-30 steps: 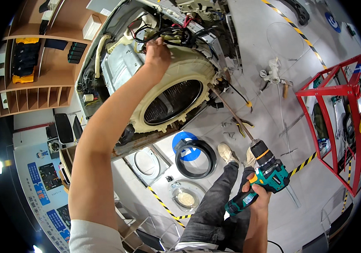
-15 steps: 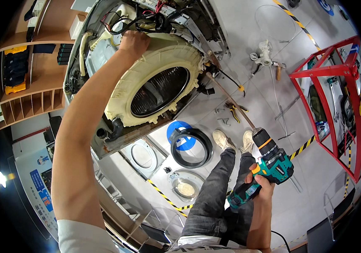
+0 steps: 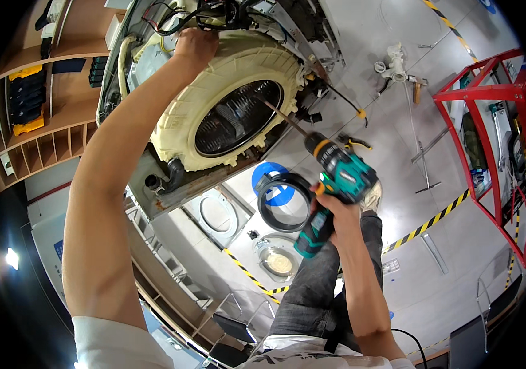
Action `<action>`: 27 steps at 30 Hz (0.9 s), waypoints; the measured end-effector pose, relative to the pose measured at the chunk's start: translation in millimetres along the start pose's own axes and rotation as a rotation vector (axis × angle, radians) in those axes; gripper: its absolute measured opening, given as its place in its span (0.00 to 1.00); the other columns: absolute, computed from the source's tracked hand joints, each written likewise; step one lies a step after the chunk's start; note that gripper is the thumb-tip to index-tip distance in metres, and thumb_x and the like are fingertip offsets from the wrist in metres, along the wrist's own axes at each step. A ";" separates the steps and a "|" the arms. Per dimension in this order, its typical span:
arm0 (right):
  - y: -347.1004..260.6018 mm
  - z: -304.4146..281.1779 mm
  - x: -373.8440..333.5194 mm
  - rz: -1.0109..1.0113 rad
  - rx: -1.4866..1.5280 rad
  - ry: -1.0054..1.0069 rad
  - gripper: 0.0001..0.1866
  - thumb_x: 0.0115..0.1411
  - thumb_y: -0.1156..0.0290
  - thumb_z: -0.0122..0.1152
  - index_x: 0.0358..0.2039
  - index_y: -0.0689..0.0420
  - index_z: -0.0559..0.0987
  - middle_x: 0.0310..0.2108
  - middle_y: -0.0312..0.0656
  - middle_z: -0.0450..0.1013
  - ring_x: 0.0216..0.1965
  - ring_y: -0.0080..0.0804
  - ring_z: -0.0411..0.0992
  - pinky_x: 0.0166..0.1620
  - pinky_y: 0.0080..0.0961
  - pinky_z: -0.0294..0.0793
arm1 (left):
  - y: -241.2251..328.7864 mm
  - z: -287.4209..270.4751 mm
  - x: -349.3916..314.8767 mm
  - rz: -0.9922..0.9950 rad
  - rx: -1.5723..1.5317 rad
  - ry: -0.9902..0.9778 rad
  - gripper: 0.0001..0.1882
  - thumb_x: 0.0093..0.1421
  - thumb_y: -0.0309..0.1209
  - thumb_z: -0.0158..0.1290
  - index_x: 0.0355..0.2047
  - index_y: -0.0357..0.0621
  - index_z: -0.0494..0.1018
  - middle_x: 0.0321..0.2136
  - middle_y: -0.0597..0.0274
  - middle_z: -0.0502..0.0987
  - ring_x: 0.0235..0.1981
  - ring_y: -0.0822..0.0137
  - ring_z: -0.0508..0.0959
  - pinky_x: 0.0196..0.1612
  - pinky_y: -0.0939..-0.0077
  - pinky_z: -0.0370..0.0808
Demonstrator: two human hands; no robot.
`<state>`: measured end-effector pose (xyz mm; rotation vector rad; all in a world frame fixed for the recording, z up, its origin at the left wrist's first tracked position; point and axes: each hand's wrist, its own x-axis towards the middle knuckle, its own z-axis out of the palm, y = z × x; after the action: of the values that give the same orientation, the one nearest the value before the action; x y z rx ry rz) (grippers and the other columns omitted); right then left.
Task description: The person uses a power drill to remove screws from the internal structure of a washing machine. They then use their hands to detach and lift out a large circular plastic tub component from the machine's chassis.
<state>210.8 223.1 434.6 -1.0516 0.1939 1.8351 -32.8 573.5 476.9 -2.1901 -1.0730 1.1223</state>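
Note:
A cordless drill (image 3: 350, 177), teal and black with a long extension bit (image 3: 286, 118), is in my right hand (image 3: 338, 212), fingers wrapped around its grip. In the picture the bit's tip overlaps the dark drum opening (image 3: 229, 132); whether it touches anything I cannot tell. My left hand (image 3: 196, 47) is closed over the upper edge of a cream plastic washing machine tub (image 3: 174, 132), its fingertips partly hidden. Beside that hand, wires and black hoses (image 3: 214, 17) run across the opened machine.
A black door gasket (image 3: 266, 215), a white ring (image 3: 209, 224) and a round glass door (image 3: 275, 258) lie below the machine. Pliers (image 3: 356, 143) and a white pump-like part (image 3: 396, 64) rest on the floor. A red tool rack (image 3: 475, 95) stands right, wooden shelves (image 3: 66, 101) left.
My right hand has carried the drill up and left, bringing its bit in front of the drum opening. The left hand keeps its place on the tub. The view has shifted slightly.

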 end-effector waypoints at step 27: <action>19.0 70.2 18.1 0.071 0.061 -0.166 0.12 0.50 0.80 0.61 0.38 0.64 0.77 0.34 0.44 0.76 0.27 0.31 0.74 0.33 0.26 0.77 | 13.7 -29.0 -16.2 0.207 0.116 0.088 0.10 0.56 0.28 0.52 0.39 0.46 0.74 0.37 0.59 0.78 0.41 0.58 0.78 0.43 0.59 0.73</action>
<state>152.4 263.4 458.7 -0.8552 0.1892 1.9578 -8.9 551.0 491.7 -2.2730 -0.7388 1.1322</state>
